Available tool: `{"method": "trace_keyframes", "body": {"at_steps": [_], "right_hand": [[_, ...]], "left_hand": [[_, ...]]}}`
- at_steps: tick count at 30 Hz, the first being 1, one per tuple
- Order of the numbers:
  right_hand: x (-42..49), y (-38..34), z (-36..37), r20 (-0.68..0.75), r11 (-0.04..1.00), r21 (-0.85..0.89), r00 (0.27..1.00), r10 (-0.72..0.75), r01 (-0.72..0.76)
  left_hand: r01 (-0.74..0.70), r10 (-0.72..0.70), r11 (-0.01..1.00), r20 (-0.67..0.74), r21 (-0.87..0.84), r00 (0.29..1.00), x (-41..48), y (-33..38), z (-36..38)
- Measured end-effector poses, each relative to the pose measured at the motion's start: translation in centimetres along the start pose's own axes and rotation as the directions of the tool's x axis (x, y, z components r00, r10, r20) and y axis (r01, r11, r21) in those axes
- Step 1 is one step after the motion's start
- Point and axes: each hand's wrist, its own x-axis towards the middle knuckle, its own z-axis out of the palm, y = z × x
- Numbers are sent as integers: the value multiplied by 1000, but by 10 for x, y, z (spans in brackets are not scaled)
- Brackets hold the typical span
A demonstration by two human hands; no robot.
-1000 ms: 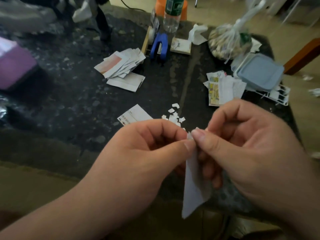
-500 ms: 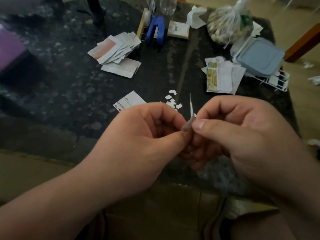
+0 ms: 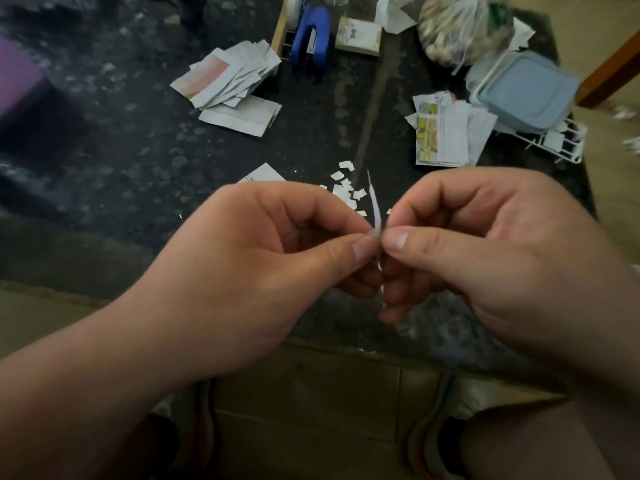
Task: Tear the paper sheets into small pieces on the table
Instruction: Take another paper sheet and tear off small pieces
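My left hand and my right hand meet over the near edge of the dark table, thumbs and forefingers pinched together on a thin white paper strip. The strip stands upright, seen edge-on, with its lower part hidden between my fingers. Just behind my hands lies a small scatter of torn white pieces. A white printed sheet peeks out behind my left hand.
A pile of cut sheets lies at the back left, another printed stack at the right. A blue stapler-like tool, small notepad, filled plastic bag, blue-lidded container, white wire rack and purple box surround them.
The large flap of paper that hung below my hands a second ago is gone from view; now only a narrow strip sticks up between my pinched fingers. The view shifted nearer.
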Motion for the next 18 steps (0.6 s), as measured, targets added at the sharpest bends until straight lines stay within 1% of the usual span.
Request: {"method": "trace_keyframes", "body": {"at_steps": [4, 7, 13, 18], "right_hand": [[-1, -1, 1, 20, 999, 41, 1000, -7, 7], [-1, -1, 2, 36, 995, 96, 999, 19, -22], [0, -1, 1, 38, 994, 100, 999, 38, -42], [3, -1, 0, 126, 974, 177, 985, 118, -140]], "left_hand": [[-72, 69, 990, 27, 121, 997, -3, -2, 0], [-132, 127, 974, 38, 184, 991, -3, -5, 1], [-154, 152, 956, 27, 249, 988, -3, -6, 1], [-162, 156, 946, 42, 281, 987, -5, -4, 0]]}}
